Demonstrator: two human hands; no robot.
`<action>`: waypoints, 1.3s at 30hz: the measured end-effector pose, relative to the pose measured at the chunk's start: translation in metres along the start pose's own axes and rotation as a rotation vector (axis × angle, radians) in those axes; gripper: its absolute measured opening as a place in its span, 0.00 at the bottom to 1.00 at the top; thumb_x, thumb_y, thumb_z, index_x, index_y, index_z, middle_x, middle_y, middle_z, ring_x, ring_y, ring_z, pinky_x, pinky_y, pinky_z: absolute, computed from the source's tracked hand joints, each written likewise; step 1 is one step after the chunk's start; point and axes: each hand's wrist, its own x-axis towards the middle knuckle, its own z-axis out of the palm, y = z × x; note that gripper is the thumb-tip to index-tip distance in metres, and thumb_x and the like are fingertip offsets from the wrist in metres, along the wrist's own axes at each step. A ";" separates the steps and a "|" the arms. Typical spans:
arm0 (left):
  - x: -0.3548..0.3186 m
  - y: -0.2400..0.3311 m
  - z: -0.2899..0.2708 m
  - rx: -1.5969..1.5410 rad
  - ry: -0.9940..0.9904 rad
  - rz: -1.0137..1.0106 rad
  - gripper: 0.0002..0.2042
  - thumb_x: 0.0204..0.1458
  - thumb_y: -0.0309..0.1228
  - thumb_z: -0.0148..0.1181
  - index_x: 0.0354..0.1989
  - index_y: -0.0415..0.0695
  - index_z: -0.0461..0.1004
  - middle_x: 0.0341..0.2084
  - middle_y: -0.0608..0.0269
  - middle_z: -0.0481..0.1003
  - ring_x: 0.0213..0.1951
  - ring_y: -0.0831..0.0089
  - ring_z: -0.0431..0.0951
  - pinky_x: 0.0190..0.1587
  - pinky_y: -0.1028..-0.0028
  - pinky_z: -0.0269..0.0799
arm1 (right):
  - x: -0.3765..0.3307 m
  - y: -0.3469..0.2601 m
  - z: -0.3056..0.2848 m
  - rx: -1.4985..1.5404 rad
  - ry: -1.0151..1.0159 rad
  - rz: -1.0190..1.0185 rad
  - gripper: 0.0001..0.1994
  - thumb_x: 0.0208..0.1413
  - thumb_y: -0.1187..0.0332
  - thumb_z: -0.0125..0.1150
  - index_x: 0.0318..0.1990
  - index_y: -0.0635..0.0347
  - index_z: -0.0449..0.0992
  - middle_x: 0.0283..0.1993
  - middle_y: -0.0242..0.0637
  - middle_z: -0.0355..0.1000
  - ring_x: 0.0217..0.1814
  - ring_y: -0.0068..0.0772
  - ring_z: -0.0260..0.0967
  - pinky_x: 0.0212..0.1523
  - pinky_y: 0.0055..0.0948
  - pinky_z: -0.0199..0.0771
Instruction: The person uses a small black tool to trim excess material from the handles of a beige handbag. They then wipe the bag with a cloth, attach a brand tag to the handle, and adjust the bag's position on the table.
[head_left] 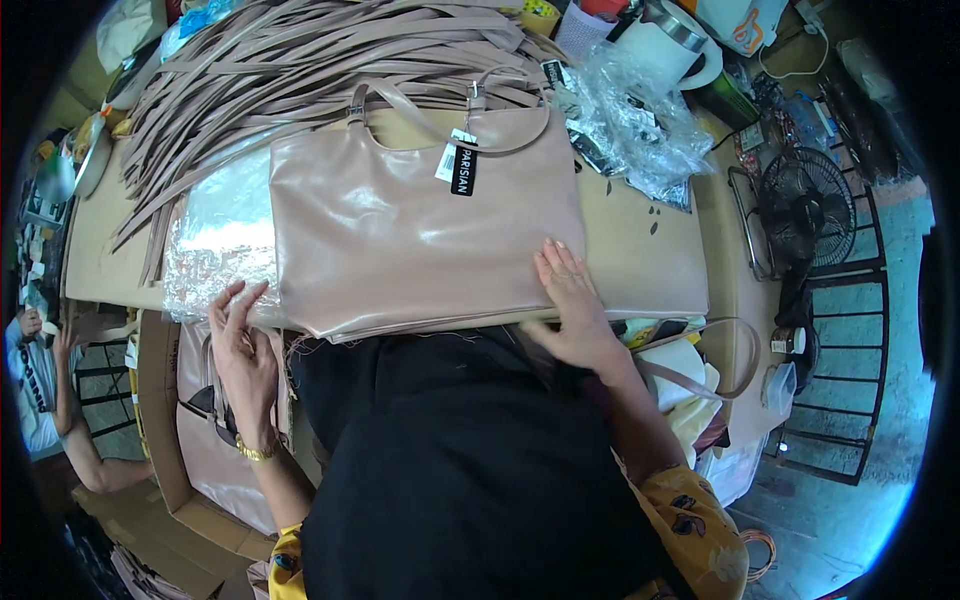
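Observation:
A glossy dusty-pink handbag [420, 230] lies flat on the table in front of me, its handles toward the far side. A black hang tag [463, 170] and a white tag hang from its handle. My right hand [572, 305] rests on the bag's lower right corner, fingers stretched out and the thumb apart near the table edge. At the bag's lower left, my left hand [243, 345] is raised with its fingers spread, holding nothing. Just beyond its fingertips, clear plastic bags [220, 235] lie partly beneath the handbag.
Pink straps [330, 60] are heaped along the table's far side. Crumpled clear plastic [640, 120] and a white jug [665, 45] stand back right. A fan [808, 205] is farther right. Beside my left arm, a cardboard box [160, 420] holds another pink bag. Another person [60, 390] sits far left.

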 end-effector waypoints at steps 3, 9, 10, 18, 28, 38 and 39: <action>0.007 0.072 0.025 0.229 -0.199 0.304 0.25 0.51 0.23 0.58 0.60 0.48 0.71 0.65 0.49 0.62 0.65 0.52 0.64 0.64 0.56 0.60 | 0.000 -0.004 -0.002 -0.036 -0.082 -0.019 0.44 0.56 0.50 0.62 0.72 0.68 0.51 0.77 0.52 0.44 0.81 0.49 0.36 0.77 0.46 0.33; -0.027 0.080 0.103 0.604 -0.424 0.461 0.50 0.39 0.48 0.73 0.73 0.59 0.53 0.71 0.57 0.54 0.72 0.52 0.51 0.68 0.39 0.46 | 0.038 -0.047 -0.032 -0.297 0.014 -0.059 0.44 0.55 0.46 0.62 0.71 0.66 0.54 0.77 0.52 0.46 0.80 0.54 0.39 0.74 0.60 0.34; -0.024 0.081 0.102 0.609 -0.457 0.478 0.51 0.38 0.47 0.74 0.73 0.59 0.52 0.71 0.58 0.53 0.72 0.51 0.50 0.68 0.39 0.46 | 0.041 -0.048 -0.017 -0.298 -0.024 -0.055 0.43 0.54 0.47 0.62 0.71 0.65 0.55 0.76 0.52 0.47 0.79 0.54 0.40 0.73 0.62 0.35; 0.113 0.019 0.028 0.042 -0.421 0.182 0.18 0.50 0.20 0.57 0.51 0.40 0.77 0.32 0.49 0.81 0.35 0.53 0.82 0.41 0.66 0.78 | 0.038 -0.044 0.025 -0.274 -0.077 -0.052 0.40 0.52 0.48 0.64 0.68 0.60 0.61 0.74 0.54 0.51 0.76 0.56 0.46 0.71 0.63 0.40; 0.259 -0.092 0.024 0.718 -0.011 0.265 0.07 0.57 0.32 0.53 0.39 0.49 0.77 0.32 0.51 0.80 0.35 0.53 0.80 0.42 0.55 0.73 | 0.040 -0.042 0.026 -0.245 -0.090 -0.034 0.40 0.53 0.44 0.61 0.69 0.58 0.61 0.74 0.52 0.51 0.77 0.55 0.45 0.71 0.62 0.38; 0.138 0.124 -0.058 0.122 -0.117 0.734 0.06 0.47 0.25 0.64 0.34 0.43 0.79 0.24 0.61 0.79 0.27 0.63 0.80 0.31 0.68 0.75 | 0.089 -0.101 -0.049 0.194 0.407 -0.263 0.38 0.46 0.63 0.72 0.66 0.60 0.64 0.70 0.51 0.58 0.76 0.48 0.51 0.71 0.65 0.41; 0.102 0.141 -0.046 0.294 -0.112 0.848 0.06 0.47 0.27 0.66 0.34 0.44 0.79 0.24 0.61 0.78 0.27 0.61 0.80 0.31 0.67 0.75 | 0.101 -0.115 -0.058 0.147 0.403 -0.375 0.34 0.46 0.64 0.72 0.62 0.59 0.67 0.64 0.48 0.63 0.70 0.45 0.57 0.70 0.62 0.45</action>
